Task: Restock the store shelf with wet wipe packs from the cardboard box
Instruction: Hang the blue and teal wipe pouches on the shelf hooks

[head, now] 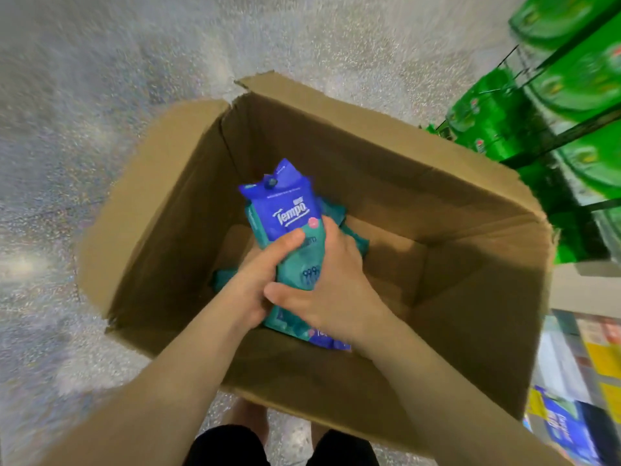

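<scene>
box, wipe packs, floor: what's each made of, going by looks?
Cardboard box: plain brown corrugated card, matte, with torn flap edges.
Wet wipe packs: soft plastic film, likely, slightly glossy; printed blue and teal, and creasing where the left hand and right hand grip them.
Floor: hard, polished and speckled grey with a light glare, maybe terrazzo or stone tile; blur leaves it open.

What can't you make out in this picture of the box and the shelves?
- How many wipe packs the hands hold: left hand and right hand cover the stack.
- Packs left in the cardboard box: arms hide much of the bottom.
- Green goods on the shelf: blurred, cut off at the right edge.
</scene>
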Demonstrator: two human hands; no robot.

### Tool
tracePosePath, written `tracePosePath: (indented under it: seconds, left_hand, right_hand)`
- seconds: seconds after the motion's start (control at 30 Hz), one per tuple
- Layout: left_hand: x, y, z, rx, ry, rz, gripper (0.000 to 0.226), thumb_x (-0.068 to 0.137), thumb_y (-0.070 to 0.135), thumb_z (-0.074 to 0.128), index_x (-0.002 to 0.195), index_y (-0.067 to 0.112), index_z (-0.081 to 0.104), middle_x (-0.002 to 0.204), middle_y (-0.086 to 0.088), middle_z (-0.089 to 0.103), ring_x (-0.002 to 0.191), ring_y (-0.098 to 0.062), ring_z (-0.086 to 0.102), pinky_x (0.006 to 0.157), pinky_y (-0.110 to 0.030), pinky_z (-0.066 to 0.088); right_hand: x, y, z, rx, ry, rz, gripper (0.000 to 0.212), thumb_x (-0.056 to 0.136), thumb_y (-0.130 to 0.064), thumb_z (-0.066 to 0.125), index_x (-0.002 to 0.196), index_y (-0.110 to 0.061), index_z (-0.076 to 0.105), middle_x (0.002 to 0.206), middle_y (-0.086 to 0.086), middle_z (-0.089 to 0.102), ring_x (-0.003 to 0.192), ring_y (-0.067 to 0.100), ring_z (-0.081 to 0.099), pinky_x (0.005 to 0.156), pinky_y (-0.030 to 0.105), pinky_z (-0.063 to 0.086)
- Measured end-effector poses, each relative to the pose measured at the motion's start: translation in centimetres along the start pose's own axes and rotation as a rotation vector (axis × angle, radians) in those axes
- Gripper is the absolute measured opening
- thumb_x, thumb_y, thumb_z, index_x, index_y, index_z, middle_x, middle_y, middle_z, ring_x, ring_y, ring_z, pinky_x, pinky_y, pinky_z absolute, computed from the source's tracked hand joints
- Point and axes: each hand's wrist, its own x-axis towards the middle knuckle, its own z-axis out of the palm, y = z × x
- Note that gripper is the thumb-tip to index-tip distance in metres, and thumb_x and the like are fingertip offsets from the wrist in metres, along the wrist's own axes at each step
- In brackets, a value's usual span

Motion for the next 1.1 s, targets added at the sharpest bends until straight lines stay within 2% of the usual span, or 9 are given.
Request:
tracePosePath:
  seconds: [0.07,0.13,0.23,0.37,0.47,0.63,0.7,0.77,1.1]
  left_hand:
    - [0.7,0.6,-0.8,-0.019,0.052,0.034,0.077,0.061,0.028,0.081,0.132,0.014,0.057,0.121,-0.016,0.068,0.107,-0.034,0.067,0.084,-0.045,0.056]
    - [1.2,1.7,-1.3,-0.021,0.111,0.040,0.083,0.054,0.030,0.081,0.132,0.014,0.056,0.118,-0.015,0.069,0.106,-0.036,0.068,0.090,-0.053,0.054]
    - [1.4,3.0,-1.9,-0.008,0.135,0.048,0.064,0.058,0.027,0.077,0.119,0.016,0.065,0.110,-0.011,0.073,0.099,-0.032,0.071,0.092,-0.053,0.053]
    - [0.8,3.6,-2.7,-0.012,0.106,0.078,0.030,0.067,0.025,0.071,0.096,0.019,0.070,0.099,-0.008,0.076,0.084,-0.025,0.074,0.082,-0.042,0.057]
    - [0.5,3.4,-3.6,0.013,0.120,0.069,0.029,0.067,0.025,0.071,0.096,0.019,0.071,0.101,-0.009,0.076,0.086,-0.026,0.074,0.083,-0.043,0.056]
    - [-0.2,3.1,-3.9,0.043,0.159,0.041,0.047,0.065,0.027,0.070,0.111,0.017,0.066,0.105,-0.012,0.075,0.089,-0.029,0.073,0.084,-0.045,0.056]
    - [-0.6,3.1,-3.8,0.042,0.154,0.040,0.050,0.064,0.026,0.070,0.113,0.016,0.065,0.104,-0.012,0.075,0.085,-0.028,0.074,0.077,-0.042,0.058]
    - [-1.0,3.1,-3.5,0.036,0.140,0.042,0.050,0.064,0.025,0.069,0.113,0.016,0.064,0.101,-0.012,0.075,0.080,-0.027,0.074,0.069,-0.039,0.060]
    - [-8.3,3.9,1.8,0.103,0.043,-0.050,0.070,0.062,0.027,0.075,0.129,0.015,0.058,0.111,-0.016,0.072,0.101,-0.037,0.069,0.093,-0.057,0.051]
  right_hand:
    - [1.4,1.0,-0.5,0.396,-0.010,0.048,0.061,0.082,-0.048,0.078,0.134,-0.031,0.050,0.125,-0.007,0.062,0.117,0.009,0.059,0.097,0.029,0.051]
    - [4.3,5.2,-0.2,0.650,0.305,0.333,0.018,0.094,-0.038,0.070,0.108,-0.032,0.060,0.101,-0.006,0.068,0.098,0.013,0.066,0.087,0.032,0.056]
    - [8.1,13.1,2.7,0.579,0.365,0.722,0.050,0.078,-0.049,0.081,0.103,-0.019,0.051,0.095,0.002,0.066,0.093,0.024,0.068,0.089,0.051,0.059]
    - [12.6,21.7,9.4,0.615,0.289,0.764,0.089,0.030,-0.060,0.085,0.101,-0.009,0.069,0.093,0.008,0.077,0.080,0.025,0.075,0.078,0.050,0.063]
    - [13.4,19.3,10.0,0.514,0.371,0.821,0.106,0.031,-0.054,0.092,0.119,-0.007,0.057,0.116,0.008,0.067,0.099,0.029,0.068,0.088,0.043,0.060]
    - [13.8,19.5,9.7,0.735,0.403,0.821,0.090,0.053,-0.016,0.101,0.116,-0.011,0.037,0.115,0.015,0.061,0.095,0.033,0.070,0.084,0.051,0.061]
    - [13.4,19.6,9.2,0.930,0.291,0.817,0.080,0.057,-0.010,0.098,0.121,-0.003,0.050,0.102,0.018,0.071,0.074,0.030,0.076,0.063,0.048,0.063]
    - [12.6,19.1,8.4,1.044,0.240,0.771,0.048,0.075,-0.006,0.087,0.117,-0.004,0.064,0.089,0.017,0.076,0.061,0.025,0.075,0.049,0.037,0.059]
    - [-2.9,9.3,-5.1,1.072,0.626,0.313,0.027,0.092,-0.021,0.074,0.118,-0.016,0.067,0.106,0.007,0.078,0.092,0.023,0.076,0.089,0.045,0.060]
